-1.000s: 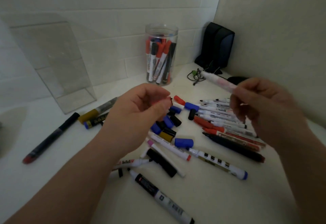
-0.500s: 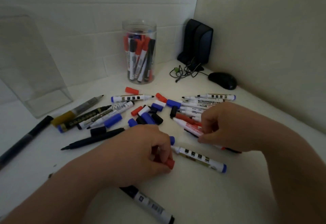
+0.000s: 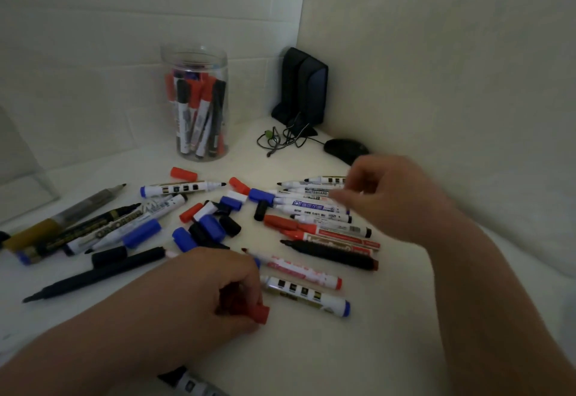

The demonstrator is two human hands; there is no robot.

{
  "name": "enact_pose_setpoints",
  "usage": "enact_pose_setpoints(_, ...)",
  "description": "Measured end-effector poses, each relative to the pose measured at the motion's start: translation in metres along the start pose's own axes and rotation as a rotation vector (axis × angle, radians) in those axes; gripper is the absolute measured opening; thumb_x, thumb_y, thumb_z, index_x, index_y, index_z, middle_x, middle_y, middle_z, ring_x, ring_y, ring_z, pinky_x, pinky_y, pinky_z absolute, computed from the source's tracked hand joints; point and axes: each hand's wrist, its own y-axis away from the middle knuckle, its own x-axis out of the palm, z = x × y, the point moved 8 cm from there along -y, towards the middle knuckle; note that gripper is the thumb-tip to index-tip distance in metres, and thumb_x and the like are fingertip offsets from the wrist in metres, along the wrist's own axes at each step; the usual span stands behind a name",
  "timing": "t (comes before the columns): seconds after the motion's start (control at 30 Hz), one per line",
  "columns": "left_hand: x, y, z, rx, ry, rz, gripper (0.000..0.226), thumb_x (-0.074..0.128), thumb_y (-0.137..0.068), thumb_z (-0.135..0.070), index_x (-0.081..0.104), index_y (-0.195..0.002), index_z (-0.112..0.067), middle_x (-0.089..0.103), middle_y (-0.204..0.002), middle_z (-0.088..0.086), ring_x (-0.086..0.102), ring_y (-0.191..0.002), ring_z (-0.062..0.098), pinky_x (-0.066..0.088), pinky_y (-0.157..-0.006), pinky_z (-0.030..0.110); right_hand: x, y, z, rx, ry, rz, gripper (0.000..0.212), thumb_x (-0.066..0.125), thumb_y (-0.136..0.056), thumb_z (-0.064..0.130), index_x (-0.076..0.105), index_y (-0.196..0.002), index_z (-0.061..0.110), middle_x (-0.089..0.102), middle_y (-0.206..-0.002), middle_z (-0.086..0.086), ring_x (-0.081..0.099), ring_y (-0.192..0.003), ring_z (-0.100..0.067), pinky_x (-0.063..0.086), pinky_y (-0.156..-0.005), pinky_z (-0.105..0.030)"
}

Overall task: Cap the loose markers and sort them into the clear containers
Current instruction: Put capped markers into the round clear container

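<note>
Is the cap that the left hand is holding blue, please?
No, the cap that the left hand grips is plainly red.

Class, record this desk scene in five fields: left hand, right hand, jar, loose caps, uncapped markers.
Left hand: grips a red cap, low over the table
Right hand: blurred, over the whiteboard markers; grip unclear
Jar: clear, upright, capped markers standing inside
Loose caps: blue, red, black, clustered mid-table
Uncapped markers: several lying flat
</note>
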Motion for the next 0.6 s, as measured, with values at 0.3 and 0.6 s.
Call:
enact_pose_setpoints(0.3, 0.003, -0.002, -0.007, 0.027, -0.054, -0.011, 0.012, 0.072, -0.083, -0.050, 0.065, -0.089, -0.045, 0.063, -0.096, -0.025, 0.057, -0.094, -0.008, 0.049, -0.084, 0.014, 0.033, -0.034, -0.055, 0.157, 0.008, -0.049, 0.006, 0.067, -0.092, 0.029, 0.064, -0.094, 0.034, 0.055, -0.085, 0.019, 0.053, -0.077, -0.001, 0.045, -0.069, -0.020)
enact_pose_setpoints(0.6, -0.017, 0.005, -0.010, 0.053, -0.048, -0.120, 0.018, 0.062, -0.077, -0.060, 0.061, -0.088, -0.046, 0.042, -0.113, -0.044, 0.049, -0.101, -0.012, 0.042, -0.076, 0.006, 0.050, -0.051, -0.048, 0.148, 0.005, 0.022, 0.012, 0.071, -0.089, 0.033, 0.062, -0.092, 0.039, 0.058, -0.088, 0.016, 0.055, -0.075, -0.003, 0.039, -0.061, -0.018)
